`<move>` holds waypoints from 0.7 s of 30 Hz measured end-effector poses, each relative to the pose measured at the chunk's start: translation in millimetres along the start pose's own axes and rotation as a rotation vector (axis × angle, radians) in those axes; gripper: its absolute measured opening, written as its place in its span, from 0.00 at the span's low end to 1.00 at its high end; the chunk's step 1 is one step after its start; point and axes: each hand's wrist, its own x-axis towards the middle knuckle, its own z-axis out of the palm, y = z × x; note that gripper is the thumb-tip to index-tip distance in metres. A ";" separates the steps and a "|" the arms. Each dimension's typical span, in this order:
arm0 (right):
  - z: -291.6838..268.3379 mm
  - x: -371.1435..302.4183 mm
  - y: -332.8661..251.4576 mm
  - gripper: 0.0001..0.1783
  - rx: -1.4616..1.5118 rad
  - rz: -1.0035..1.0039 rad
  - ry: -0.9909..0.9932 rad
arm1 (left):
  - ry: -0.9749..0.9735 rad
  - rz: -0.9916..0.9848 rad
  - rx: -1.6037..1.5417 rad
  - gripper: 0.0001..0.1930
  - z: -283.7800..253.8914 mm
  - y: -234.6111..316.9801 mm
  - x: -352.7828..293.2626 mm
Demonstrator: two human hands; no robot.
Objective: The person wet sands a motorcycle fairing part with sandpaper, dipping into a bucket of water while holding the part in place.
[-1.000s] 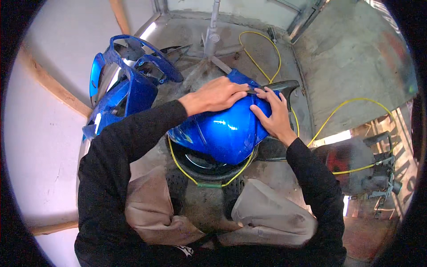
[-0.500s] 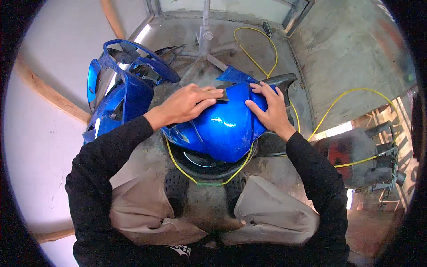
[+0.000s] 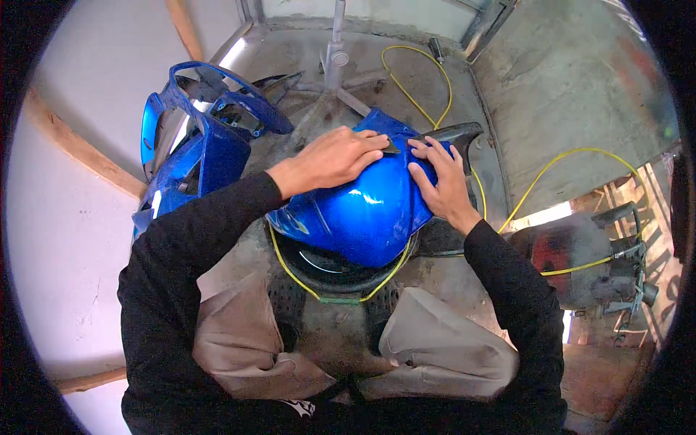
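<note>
A glossy blue motorcycle fairing panel (image 3: pixel 362 210) lies over a black bucket (image 3: pixel 319 274) in front of me. My left hand (image 3: pixel 344 156) presses a small dark sheet that looks like sandpaper (image 3: pixel 392 147) flat against the panel's upper part. Only a corner of the sheet sticks out past the fingertips. On the panel's right side rests my right hand (image 3: pixel 442 177), its fingers spread over the surface and the thumb apart. The two hands are close together but do not touch. The panel hides most of the bucket's opening.
Further blue fairing parts (image 3: pixel 206 138) stand at the left by the white wall. A grey metal stand (image 3: pixel 335 65) is at the back. A black curved part (image 3: pixel 464 133) lies behind the panel. A yellow hose (image 3: pixel 573 154) runs to a red and grey tank (image 3: pixel 573 250) at the right.
My left hand has slid right and slightly away from me across the panel with the sandpaper. The right hand stays at nearly the same place.
</note>
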 end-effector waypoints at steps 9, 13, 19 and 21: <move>0.0 -2.6 2.4 0.18 0.046 0.026 0.003 | -0.158 0.501 0.018 0.23 18.4 61.1 -50.1; 0.6 -1.7 2.2 0.16 0.040 0.018 0.007 | 0.000 0.072 0.082 0.26 14.5 49.8 -61.5; 0.6 -3.6 1.9 0.17 0.037 0.014 0.021 | -0.226 0.417 -0.118 0.27 13.2 72.2 -54.5; 0.3 -5.4 1.7 0.17 0.038 0.000 0.026 | -0.262 0.456 -0.123 0.25 12.6 72.6 -55.8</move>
